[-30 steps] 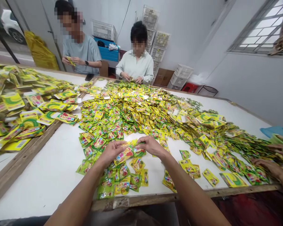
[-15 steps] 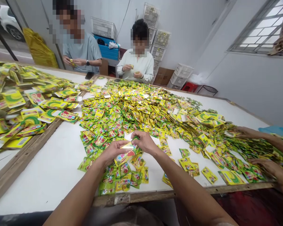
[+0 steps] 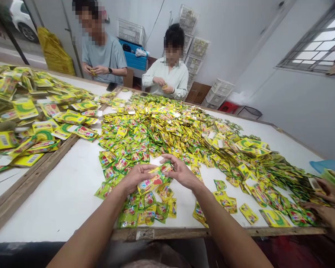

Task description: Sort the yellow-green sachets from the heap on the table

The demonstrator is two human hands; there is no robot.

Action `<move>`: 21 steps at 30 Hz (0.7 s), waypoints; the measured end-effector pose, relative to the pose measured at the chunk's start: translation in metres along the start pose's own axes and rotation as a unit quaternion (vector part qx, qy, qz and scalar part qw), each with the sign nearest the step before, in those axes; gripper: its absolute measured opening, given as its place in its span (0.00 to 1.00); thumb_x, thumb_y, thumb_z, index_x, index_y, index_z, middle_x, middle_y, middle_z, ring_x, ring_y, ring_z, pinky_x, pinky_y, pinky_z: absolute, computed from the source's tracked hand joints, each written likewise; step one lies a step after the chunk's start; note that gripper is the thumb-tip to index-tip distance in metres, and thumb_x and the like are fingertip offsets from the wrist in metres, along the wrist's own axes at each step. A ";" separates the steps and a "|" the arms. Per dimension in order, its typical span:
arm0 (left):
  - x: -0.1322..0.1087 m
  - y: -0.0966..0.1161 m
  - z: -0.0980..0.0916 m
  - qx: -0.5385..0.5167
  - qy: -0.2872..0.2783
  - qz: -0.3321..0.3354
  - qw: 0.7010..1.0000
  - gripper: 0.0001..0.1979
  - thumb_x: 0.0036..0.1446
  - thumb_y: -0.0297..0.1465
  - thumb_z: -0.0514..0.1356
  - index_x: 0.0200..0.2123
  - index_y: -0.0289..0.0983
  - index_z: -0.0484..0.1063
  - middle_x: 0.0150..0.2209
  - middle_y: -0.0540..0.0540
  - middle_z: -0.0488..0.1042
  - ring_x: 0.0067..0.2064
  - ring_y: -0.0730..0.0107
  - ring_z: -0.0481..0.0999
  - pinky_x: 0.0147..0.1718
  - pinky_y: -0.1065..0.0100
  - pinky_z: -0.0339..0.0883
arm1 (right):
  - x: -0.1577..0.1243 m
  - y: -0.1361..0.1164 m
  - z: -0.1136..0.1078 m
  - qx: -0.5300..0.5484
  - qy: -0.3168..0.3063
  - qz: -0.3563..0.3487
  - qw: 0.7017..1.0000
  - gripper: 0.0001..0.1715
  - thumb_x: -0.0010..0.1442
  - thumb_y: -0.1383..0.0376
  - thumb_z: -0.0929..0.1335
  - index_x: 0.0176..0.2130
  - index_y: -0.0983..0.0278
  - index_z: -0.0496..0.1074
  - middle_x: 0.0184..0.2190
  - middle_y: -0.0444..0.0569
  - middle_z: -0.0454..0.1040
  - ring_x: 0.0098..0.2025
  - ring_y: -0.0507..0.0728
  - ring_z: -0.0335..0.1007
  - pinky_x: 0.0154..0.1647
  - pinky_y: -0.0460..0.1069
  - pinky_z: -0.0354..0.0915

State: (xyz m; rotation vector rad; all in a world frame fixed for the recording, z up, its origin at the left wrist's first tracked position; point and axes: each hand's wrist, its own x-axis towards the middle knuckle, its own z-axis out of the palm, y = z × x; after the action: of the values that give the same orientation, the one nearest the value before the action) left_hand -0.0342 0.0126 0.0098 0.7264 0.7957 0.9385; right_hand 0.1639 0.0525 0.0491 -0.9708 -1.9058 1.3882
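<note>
Sachet bundle point(image 3: 153, 181): long axis sideways, right end higher.

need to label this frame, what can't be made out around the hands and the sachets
1. Head view: print on the held sachets is too small and blurred to read.
2. Their count: they overlap, and the left hand and right hand cover parts.
3. A co-worker's hands and the blue container are cut off by the right edge.
4. What the person in the pale shirt holds: too small to tell.
</note>
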 end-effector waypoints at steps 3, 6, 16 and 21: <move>0.001 -0.002 0.001 0.004 0.011 0.002 1.000 0.25 0.34 0.32 0.72 0.41 0.34 0.76 0.31 0.45 0.80 0.30 0.67 0.77 0.34 0.68 0.67 | 0.002 0.003 0.007 -0.053 0.031 -0.026 0.998 0.34 0.49 0.70 0.68 0.55 0.58 0.61 0.46 0.48 0.68 0.52 0.57 0.62 0.51 0.52 0.61; 0.003 -0.003 0.005 0.009 0.043 0.007 0.999 0.25 0.31 0.31 0.73 0.38 0.34 0.77 0.29 0.46 0.79 0.29 0.68 0.76 0.34 0.69 0.66 | 0.000 0.002 0.019 -0.124 0.076 -0.061 0.987 0.33 0.47 0.74 0.65 0.54 0.60 0.62 0.46 0.49 0.69 0.52 0.57 0.63 0.56 0.55 0.57; 0.003 0.001 0.010 0.021 0.050 0.074 0.996 0.24 0.34 0.36 0.71 0.38 0.34 0.77 0.31 0.46 0.79 0.31 0.68 0.75 0.35 0.69 0.66 | -0.010 0.011 0.026 -0.084 0.236 -0.016 0.968 0.19 0.51 0.62 0.69 0.44 0.61 0.67 0.39 0.50 0.72 0.42 0.56 0.68 0.44 0.52 0.65; 0.004 -0.003 0.009 0.089 0.081 0.101 0.988 0.21 0.37 0.38 0.69 0.36 0.33 0.78 0.29 0.47 0.79 0.30 0.68 0.74 0.33 0.69 0.65 | -0.015 0.005 0.033 -0.059 0.186 0.026 0.980 0.11 0.54 0.58 0.66 0.35 0.63 0.68 0.28 0.47 0.73 0.31 0.54 0.69 0.34 0.49 0.65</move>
State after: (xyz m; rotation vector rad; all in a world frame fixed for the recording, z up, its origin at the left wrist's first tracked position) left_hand -0.0241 0.0128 0.0113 0.9070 0.9702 1.1301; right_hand 0.1473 0.0238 0.0343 -1.2488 -1.7032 1.0402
